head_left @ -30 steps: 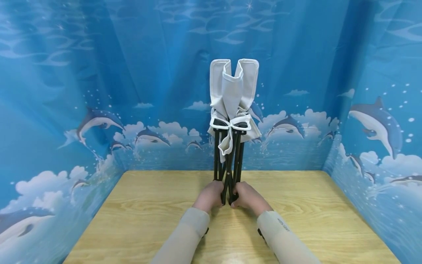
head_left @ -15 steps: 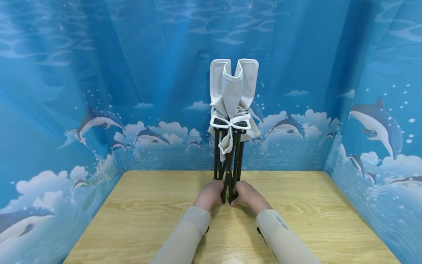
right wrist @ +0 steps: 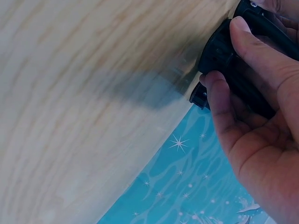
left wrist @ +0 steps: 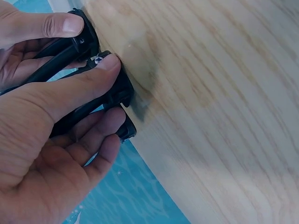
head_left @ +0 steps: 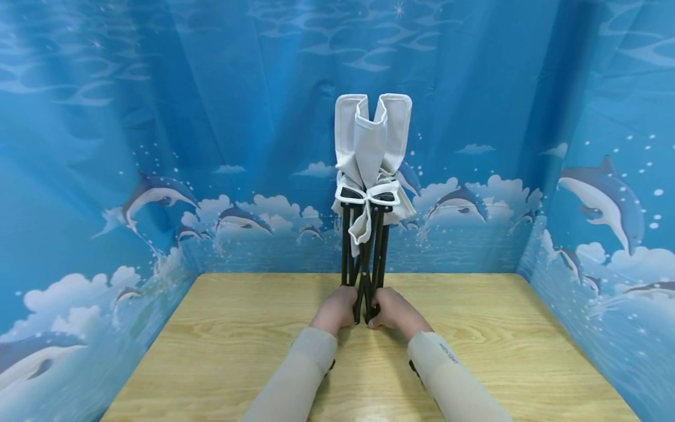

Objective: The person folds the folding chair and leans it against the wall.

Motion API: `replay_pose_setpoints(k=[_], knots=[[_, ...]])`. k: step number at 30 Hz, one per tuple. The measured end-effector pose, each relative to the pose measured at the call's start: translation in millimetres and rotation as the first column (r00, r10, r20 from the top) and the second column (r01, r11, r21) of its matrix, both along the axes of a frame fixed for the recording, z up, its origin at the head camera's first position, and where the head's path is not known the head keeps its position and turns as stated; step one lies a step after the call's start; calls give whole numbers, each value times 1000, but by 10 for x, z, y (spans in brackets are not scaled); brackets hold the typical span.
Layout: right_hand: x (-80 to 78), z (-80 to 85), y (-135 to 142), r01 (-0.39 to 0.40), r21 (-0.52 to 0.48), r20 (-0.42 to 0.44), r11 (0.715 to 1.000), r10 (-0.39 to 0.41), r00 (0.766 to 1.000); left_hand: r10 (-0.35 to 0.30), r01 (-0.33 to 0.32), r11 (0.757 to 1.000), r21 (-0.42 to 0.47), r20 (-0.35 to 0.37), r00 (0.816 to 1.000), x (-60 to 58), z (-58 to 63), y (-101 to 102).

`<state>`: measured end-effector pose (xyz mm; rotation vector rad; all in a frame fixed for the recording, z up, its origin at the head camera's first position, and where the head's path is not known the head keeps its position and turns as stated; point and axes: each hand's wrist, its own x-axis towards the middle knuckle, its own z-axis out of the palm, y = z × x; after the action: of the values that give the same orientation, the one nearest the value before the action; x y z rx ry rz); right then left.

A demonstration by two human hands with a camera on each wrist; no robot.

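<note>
A folded chair [head_left: 371, 146] stands upright in the middle of the table, with white fabric bunched at the top and thin black legs [head_left: 365, 258] drawn close together and crossing. My left hand [head_left: 337, 310] grips the legs low on the left side; in the left wrist view its thumb and fingers close round a black leg end [left wrist: 122, 88]. On the right side my right hand [head_left: 399, 313] holds the legs at the same height, thumb pressed on a black foot [right wrist: 217, 49] in the right wrist view. Parts of the legs are hidden behind the fingers.
The light wooden table [head_left: 237, 328] spreads out on both sides of the chair. A blue curtain [head_left: 237, 117] printed with dolphins and clouds hangs behind the table and along its left and right sides.
The chair has shifted very slightly left and its feet sit a touch farther from me. Both hands keep their grip low on the legs.
</note>
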<state>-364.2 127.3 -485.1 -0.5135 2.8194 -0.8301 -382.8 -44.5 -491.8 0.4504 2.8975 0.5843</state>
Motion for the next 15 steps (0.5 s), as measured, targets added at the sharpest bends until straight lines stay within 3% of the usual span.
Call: replay_pose_setpoints(k=[3,5,12,15], knots=[[-15,-7,-2,0,0,-4,1000,0,1000,-14,13,1000,-21,-25,1000,-209,-235,-21],[-25,-11,-3,2,4,-7,1000,-2,1000,-18,17,1000,-24,-21,1000,-277,-309,-27],[-50,-16,-3,3,13,-13,1000,-3,1000,-18,18,1000,10,-11,1000,-217,-218,-15],[-59,-17,-5,6,15,-9,1000,-6,1000,-16,16,1000,8,-26,1000,-267,-283,-24]])
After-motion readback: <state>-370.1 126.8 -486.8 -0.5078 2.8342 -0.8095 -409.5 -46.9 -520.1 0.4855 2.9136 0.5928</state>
